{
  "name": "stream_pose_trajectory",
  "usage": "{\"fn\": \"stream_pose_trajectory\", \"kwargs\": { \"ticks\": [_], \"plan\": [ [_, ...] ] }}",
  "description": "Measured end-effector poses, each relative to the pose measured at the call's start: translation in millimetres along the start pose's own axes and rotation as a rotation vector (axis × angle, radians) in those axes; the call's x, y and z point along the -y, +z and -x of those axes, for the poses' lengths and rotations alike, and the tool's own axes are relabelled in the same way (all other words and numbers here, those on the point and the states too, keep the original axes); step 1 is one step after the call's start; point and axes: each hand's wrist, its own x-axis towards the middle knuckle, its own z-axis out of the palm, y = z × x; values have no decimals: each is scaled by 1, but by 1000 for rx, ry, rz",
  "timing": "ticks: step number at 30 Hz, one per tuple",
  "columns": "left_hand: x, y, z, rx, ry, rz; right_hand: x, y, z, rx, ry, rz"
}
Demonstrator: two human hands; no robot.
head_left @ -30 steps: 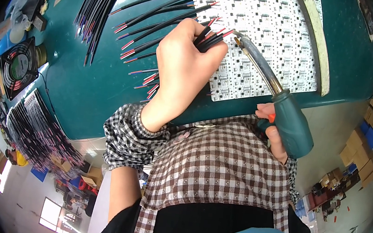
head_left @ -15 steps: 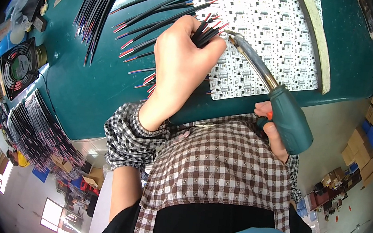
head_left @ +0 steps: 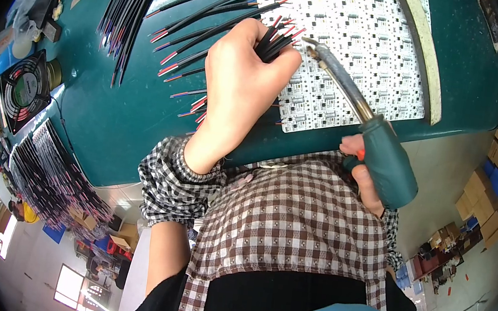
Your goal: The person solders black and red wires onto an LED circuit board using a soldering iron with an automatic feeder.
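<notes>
Grip of the left hand (head_left: 235, 83): thumb and forefinger clamped on a bunch of black cables (head_left: 270, 45), whose red and white stripped ends project past the fingertips, away from the body and to the right. Remaining fingers lie out of sight beneath the hand (their curl cannot be told). Right hand (head_left: 368, 186), to the right of this grip and nearer the body, is wrapped about the dark green handle of a soldering gun (head_left: 389, 162), a red trigger showing by its fingers; the gun's tip lies just beside the cable ends (contact cannot be made out). White sheet of small circuit boards (head_left: 365, 52) extends under the cable ends and rightward of the grip, with a pale bar (head_left: 424, 59) along its right margin. Loose cables (head_left: 214, 30) fan out leftward and beyond the grip, some overlapping the sheet's left edge. Open room: bare green tabletop (head_left: 110, 133) farther left, toward a black fan (head_left: 25, 90), and a narrower band right of the bar. Table's near edge runs bodyward of the grip, close to the checked apron (head_left: 291, 215).
</notes>
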Motion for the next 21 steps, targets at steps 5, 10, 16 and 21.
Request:
{"fn": "stream_pose_trajectory", "kwargs": {
  "ticks": [5,10,16,21],
  "plan": [
    [2,1,-1,1,-3,5,1,6,-1,-128,-33,-244],
    [2,-12,3,115,48,56,0,7,2,-163,-32,-305],
    [18,-53,28,-372,616,225,11,8,-1,-206,14,-223],
    [39,-77,54,-516,796,145,10,11,1,-218,-9,-259]
  ]
}}
